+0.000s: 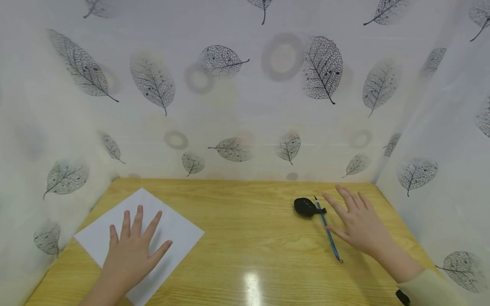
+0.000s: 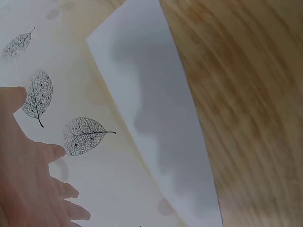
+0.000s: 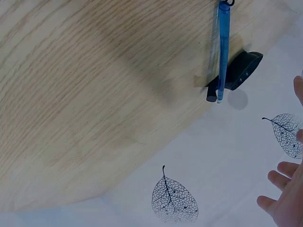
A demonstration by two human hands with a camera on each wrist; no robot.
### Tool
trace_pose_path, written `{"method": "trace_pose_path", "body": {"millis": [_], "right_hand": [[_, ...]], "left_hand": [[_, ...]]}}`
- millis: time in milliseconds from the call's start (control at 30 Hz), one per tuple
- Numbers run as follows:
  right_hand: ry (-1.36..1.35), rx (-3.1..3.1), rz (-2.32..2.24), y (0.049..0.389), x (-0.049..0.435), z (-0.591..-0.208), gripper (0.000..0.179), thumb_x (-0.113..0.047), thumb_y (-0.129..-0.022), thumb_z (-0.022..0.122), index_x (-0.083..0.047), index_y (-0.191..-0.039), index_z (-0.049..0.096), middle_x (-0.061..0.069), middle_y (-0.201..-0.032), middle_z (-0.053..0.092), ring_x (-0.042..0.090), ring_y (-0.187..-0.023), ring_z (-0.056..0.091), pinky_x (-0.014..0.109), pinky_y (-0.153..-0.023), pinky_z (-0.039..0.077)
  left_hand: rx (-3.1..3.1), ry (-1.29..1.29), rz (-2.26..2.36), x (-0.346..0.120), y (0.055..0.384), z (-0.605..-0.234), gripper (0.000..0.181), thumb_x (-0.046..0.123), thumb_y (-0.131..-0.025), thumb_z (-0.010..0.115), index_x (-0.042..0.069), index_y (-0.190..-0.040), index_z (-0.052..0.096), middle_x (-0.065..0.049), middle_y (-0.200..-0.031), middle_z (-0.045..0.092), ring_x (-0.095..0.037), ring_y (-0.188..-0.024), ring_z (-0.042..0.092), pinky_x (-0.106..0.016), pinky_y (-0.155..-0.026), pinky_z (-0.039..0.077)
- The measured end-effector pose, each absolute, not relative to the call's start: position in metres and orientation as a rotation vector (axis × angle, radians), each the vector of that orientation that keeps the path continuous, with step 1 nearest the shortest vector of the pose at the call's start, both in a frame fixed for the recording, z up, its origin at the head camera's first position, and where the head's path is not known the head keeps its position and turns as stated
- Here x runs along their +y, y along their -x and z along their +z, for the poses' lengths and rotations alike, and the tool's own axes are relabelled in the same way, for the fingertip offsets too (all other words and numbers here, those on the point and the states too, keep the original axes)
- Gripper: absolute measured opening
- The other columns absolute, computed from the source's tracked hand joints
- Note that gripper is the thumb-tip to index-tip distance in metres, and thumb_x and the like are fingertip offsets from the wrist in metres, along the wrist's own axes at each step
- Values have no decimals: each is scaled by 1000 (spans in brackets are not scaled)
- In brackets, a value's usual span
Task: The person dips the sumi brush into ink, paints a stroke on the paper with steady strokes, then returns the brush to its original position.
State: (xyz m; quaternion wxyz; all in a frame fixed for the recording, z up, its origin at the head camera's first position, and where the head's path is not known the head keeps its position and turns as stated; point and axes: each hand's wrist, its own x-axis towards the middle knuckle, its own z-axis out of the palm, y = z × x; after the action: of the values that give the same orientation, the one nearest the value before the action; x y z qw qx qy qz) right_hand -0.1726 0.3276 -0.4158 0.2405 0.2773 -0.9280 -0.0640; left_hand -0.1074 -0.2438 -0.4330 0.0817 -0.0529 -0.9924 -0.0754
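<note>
A white sheet of paper [image 1: 181, 229] lies turned cornerwise on the left of the table. My left hand [image 1: 130, 250] is over it with fingers spread and nothing held; its shadow falls on the paper in the left wrist view. On the right is a slim blue paintbrush [image 1: 330, 238] with a dark tip, lying across the stub of a small black dish-like object [image 1: 304, 207]. Just right of the brush hovers my right hand [image 1: 357, 223], fingers spread and holding nothing. In the right wrist view, the brush [image 3: 223, 47] and black object [image 3: 244, 70] appear beside each other, apart from the fingers.
The wood-grain table [image 1: 237, 225] is bounded at the back and both sides by pale cloth [image 1: 245, 114] printed with leaves. A small dark thing [image 1: 402, 296] shows below the right sleeve at the bottom edge.
</note>
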Motion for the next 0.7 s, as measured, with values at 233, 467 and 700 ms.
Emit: {"method": "trace_pose_path", "body": {"millis": [233, 467, 700], "right_hand": [[-853, -2464, -211, 176, 336, -416, 86, -71, -107, 8, -14, -160, 44, 29, -154, 49, 47, -136, 53, 65, -109, 46], [-955, -2430, -266, 178, 341, -420, 78, -62, -111, 8, -14, -154, 51, 25, -152, 53, 43, -132, 60, 57, -121, 41], [-1049, -2387, -311, 180, 346, -428, 72, -54, -113, 7, -13, -150, 54, 24, -152, 55, 40, -128, 63, 47, -131, 30]], "left_hand": [[-2966, 160, -212, -249, 102, -438, 82, 63, -98, 63, 14, -161, 44, -40, -167, 24, -70, -149, 22, -92, -109, 20], [-2986, 157, -184, -254, 98, -444, 80, 61, -98, 65, 11, -159, 48, -41, -165, 28, -71, -146, 27, -90, -109, 26], [-3003, 144, -189, -260, 93, -453, 80, 62, -98, 65, 12, -158, 50, -41, -164, 30, -70, -146, 28, -89, -109, 28]]}}
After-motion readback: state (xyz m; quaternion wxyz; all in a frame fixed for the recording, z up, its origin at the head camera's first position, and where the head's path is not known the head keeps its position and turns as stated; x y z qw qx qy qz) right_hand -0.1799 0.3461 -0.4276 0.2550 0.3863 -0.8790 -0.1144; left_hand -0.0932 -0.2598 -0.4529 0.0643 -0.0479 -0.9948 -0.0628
